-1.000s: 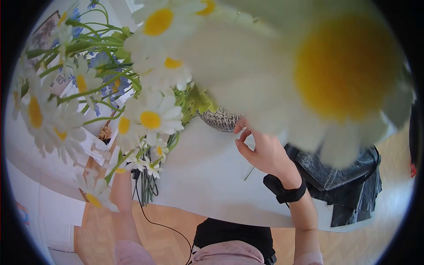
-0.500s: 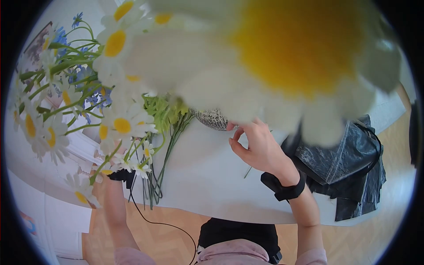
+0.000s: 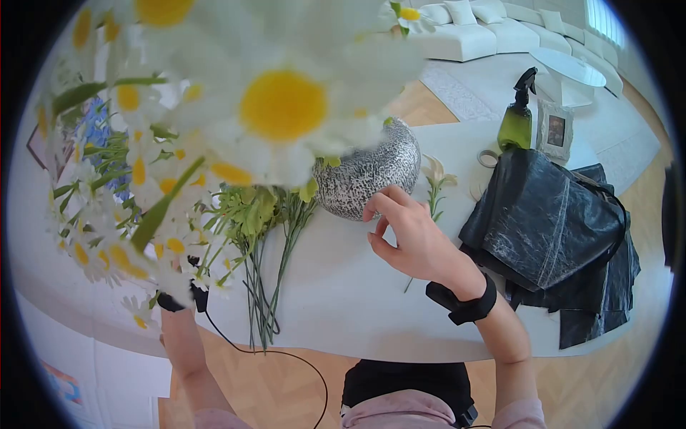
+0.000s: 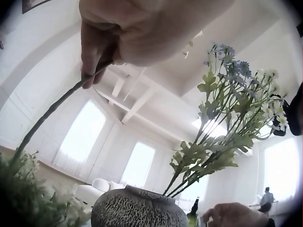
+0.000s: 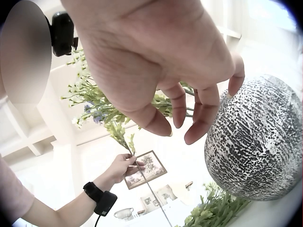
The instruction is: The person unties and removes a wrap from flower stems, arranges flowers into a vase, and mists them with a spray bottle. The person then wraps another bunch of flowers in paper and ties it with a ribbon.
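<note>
My left hand [image 4: 137, 33] pinches a long green flower stem [image 4: 52, 109] between thumb and fingers, out to the side of the vase. In the head view, white daisies [image 3: 286, 107] close to the camera hide most of that hand. The rough black-and-white vase [image 3: 368, 179] stands on the table, and sprays with white and blue flowers [image 4: 227, 109] rise from its mouth. My right hand [image 3: 414, 236] is beside the vase with loosely bent fingers and nothing in them. In the right wrist view one fingertip [image 5: 235, 87] overlaps the vase's side.
Several cut flower stems [image 3: 261, 286] lie left of the vase on the white table [image 3: 343, 314]. To the right are a pale lily [image 3: 437, 175], a crumpled black apron-like sheet [image 3: 543, 229], a roll of tape [image 3: 488, 159], a green spray bottle [image 3: 516, 125] and a picture frame [image 3: 555, 132].
The near daisies have shifted left in the head view, uncovering the vase, lily, spray bottle and sofa. My right hand keeps its relaxed pose beside the vase.
</note>
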Demonstrator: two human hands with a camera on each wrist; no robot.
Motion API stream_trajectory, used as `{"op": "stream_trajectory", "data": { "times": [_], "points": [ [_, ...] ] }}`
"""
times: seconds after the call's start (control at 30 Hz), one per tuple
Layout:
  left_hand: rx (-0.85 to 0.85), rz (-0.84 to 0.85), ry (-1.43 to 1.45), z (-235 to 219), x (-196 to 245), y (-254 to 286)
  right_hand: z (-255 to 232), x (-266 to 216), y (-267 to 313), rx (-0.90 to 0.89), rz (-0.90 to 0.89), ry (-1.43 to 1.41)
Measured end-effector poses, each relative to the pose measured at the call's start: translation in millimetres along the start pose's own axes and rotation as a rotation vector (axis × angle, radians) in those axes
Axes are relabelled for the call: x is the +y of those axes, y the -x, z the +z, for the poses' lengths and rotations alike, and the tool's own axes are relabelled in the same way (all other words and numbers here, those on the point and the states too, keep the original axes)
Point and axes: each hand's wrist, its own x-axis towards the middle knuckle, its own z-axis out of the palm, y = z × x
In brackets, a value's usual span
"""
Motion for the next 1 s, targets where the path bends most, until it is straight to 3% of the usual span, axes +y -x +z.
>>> {"op": "stream_trajectory", "data": {
  "times": [0.07, 0.13, 0.47, 0.6, 0.63, 0.83, 1.0],
  "points": [
    [-0.003, 0.030, -0.009, -2.3, 0.0, -27.1, -0.3, -0.5, 0.8, 0.002, -0.004, 0.009],
    [-0.006, 0.060, -0.015, -8.2, -24.8, 161.6, 0.2, -0.4, 1.2, -0.007, -0.001, 0.008],
    [-0.016, 0.200, -0.033, 0.4, -28.9, 131.1, 7.4, 1.8, 2.2, -0.021, -0.015, 0.020],
    [0.016, 0.250, -0.025, 23.1, -11.5, 109.4, 5.1, 1.5, 2.2, -0.046, -0.002, 0.030],
    [0.038, 0.260, -0.021, 27.5, 8.9, 27.9, 4.0, 1.3, 1.4, -0.044, 0.002, 0.022],
    [0.170, 0.307, -0.066, 39.8, 8.6, 115.7, -3.8, -3.7, 0.6, -0.045, 0.027, 0.026],
    [0.201, 0.358, -0.081, 63.9, 23.1, 120.7, 0.7, -0.9, 0.1, -0.060, 0.025, 0.061]
  ]
}}
